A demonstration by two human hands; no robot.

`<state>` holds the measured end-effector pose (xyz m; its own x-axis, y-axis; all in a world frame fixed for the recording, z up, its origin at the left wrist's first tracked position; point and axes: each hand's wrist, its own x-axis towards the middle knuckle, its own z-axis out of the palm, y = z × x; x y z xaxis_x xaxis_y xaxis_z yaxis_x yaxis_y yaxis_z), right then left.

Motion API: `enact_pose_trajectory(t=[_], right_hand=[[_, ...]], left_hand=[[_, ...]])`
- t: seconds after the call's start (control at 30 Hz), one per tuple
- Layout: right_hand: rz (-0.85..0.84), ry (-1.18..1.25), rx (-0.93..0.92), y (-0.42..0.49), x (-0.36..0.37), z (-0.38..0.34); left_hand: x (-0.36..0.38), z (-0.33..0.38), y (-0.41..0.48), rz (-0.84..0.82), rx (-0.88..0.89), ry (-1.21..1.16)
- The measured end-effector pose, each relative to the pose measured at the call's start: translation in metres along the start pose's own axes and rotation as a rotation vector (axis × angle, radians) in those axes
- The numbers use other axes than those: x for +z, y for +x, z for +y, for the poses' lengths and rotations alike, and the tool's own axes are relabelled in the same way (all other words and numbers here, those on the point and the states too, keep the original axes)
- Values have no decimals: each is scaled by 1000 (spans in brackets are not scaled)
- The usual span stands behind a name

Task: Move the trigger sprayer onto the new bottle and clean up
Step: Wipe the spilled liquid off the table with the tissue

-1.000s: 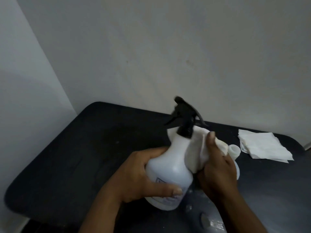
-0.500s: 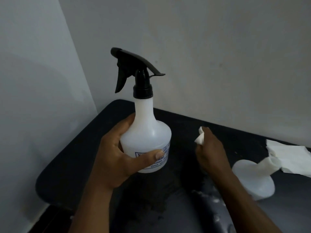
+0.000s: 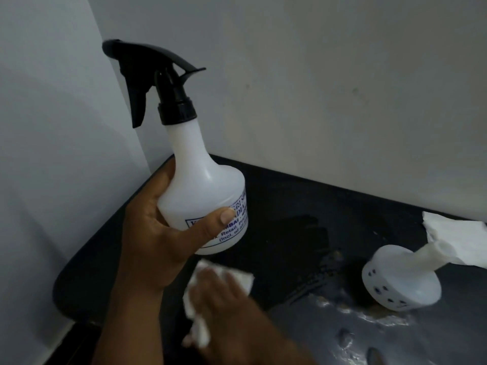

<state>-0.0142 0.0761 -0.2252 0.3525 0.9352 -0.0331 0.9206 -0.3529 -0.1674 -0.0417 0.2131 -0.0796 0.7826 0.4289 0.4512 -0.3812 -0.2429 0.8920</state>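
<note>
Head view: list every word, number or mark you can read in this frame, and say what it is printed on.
"Retail" in blue print on the label of the spray bottle, held up by the left hand.
"(Incl. of all" on the line below, cut off by the bottle's curve.
"...MBAI" above those, its start hidden by the thumb.
Upper label lines: too blurred to read.
Second bottle, lying on the table: blue dots only, no legible text.

Dim, flat indoor light; glare on the wet table [image 3: 369, 316]; motion-blurred right hand [image 3: 226, 299]; wide-angle bowing.

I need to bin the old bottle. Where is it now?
The old bottle lies on its side at the right of the black table, capless, its neck touching the white tissue stack, beside wet patches.
</note>
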Motion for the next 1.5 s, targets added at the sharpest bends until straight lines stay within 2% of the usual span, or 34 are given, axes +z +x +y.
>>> enact_pose_trajectory(t=[0.1,0.13,0.2,0.37,0.47,0.53,0.57,0.67,0.77,0.87,0.93,1.0,1.07,1.17,1.23,1.37,1.43,1.5], right_hand=[[-62,83,-109,1,-1,-8],[-5,114,-86,-2,-2,2],[64,94,47,-10,-8,29],[39,-23,421,0,-25,135],[-3,65,683,32,-37,176],[-39,120,753,64,-40,170],[-45,112,719,80,-40,157],[-48,85,433,119,-33,80],[142,254,105,132,-20,-6],[35,165,-52,126,-6,-40],[44,85,-33,118,-3,-23],[97,43,82,106,-13,15],[57,-63,262,92,-28,81],[-89,-191,646,51,-59,179],[-116,-171,803,24,-64,206],[56,72,745,13,-39,169],[154,92,580,13,-26,131],[181,59,358,9,-9,81]], left_hand=[[-2,3,-3,-9,8,20],[-4,3,-4,-4,9,21],[-7,3,-4,13,7,26],[-8,3,-3,31,26,-40],[-8,2,0,24,46,-27],[-12,-2,2,31,55,14],[-15,-3,3,43,57,29],[-25,-10,7,108,49,64],[-38,-16,9,164,21,94],[-45,-19,7,172,10,135],[-43,-18,7,175,14,111],[-40,-15,5,168,22,80],[-36,-11,4,146,31,67],[-31,-3,3,125,35,42],[-28,-2,5,135,31,42],[-19,-1,8,145,12,43],[-15,-2,7,133,13,41],[-12,-2,5,116,9,52]])
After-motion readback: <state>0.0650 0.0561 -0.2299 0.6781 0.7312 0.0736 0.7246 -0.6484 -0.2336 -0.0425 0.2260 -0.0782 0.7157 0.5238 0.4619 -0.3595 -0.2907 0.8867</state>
